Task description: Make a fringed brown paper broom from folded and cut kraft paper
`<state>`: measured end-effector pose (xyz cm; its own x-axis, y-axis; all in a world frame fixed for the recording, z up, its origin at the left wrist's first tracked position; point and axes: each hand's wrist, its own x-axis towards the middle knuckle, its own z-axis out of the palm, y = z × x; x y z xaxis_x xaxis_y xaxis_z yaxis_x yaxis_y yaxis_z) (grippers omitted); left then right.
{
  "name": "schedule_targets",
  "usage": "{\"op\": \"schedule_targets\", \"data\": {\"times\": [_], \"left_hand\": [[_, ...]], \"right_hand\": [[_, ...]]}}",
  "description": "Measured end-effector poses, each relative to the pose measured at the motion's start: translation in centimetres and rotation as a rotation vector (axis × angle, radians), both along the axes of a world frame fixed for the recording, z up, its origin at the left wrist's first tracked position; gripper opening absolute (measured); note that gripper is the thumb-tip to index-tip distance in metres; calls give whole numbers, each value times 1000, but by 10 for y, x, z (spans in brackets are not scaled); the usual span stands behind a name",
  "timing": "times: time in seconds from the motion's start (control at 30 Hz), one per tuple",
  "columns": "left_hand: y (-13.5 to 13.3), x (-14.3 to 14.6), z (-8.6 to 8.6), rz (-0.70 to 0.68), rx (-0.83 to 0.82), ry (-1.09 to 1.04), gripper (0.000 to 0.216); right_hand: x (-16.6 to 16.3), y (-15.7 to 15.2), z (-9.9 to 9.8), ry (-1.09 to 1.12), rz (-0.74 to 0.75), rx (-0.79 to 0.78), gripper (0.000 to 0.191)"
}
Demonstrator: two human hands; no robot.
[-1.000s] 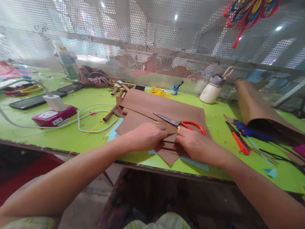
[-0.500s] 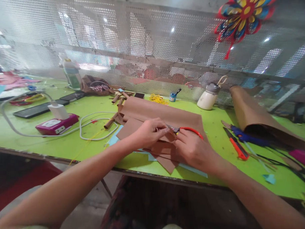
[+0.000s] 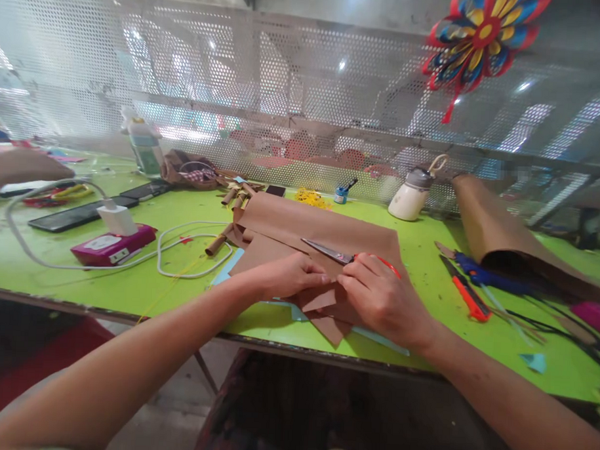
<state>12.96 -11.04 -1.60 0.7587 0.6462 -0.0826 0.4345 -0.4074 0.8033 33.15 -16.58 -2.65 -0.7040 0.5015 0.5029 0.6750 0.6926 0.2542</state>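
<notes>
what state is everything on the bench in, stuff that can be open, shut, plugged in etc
Brown paper: overlapping pieces, partly folded
Scissors: lying on it, blades look closed
Charger: plugged into purple block
Cable: looped, joined to charger
White bottle: capped
Jar: something dark sticking out
Roll: curled, near end open
Phone: flat, unlit
Cutter: blade setting unclear
Decoration: hanging

On the table (image 3: 174,289) we have paper (image 3: 324,219) beneath our left hand (image 3: 294,276) and right hand (image 3: 376,290), scissors (image 3: 334,254) upon it beside the right hand, a knife (image 3: 469,298) farther right, and a bottle (image 3: 410,197) beyond.
</notes>
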Motion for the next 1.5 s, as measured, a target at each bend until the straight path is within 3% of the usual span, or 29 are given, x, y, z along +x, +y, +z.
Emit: {"op": "schedule_targets", "data": {"times": [0.23, 0.3, 0.4, 0.5, 0.63, 0.87, 1.07, 1.3, 1.5], "left_hand": [[0, 0, 0, -29, -16, -35, 41], [0, 1, -2, -37, 1, -40, 39], [0, 3, -3, -39, 98, -43, 36], [-3, 6, -3, -30, 224, -53, 32], [-7, 10, -2, 5, 329, -17, 28], [-10, 11, -3, 12, 424, 5, 23], [-12, 12, -1, -18, 339, -8, 23], [-8, 9, -2, -56, 181, 1, 29], [-8, 10, -5, -38, 78, -50, 30]], "right_hand": [[1, 1, 0, 150, 50, -133, 19], [4, 3, 1, 313, 73, -237, 17], [7, 8, 0, 528, 65, -465, 29], [7, 13, -2, 643, -26, -697, 23], [5, 16, -8, 726, -114, -847, 34], [6, 14, -6, 805, -56, -782, 22], [6, 15, -6, 816, -15, -602, 16], [6, 17, -5, 864, 23, -736, 18], [3, 16, -5, 927, -92, -738, 23]]}}
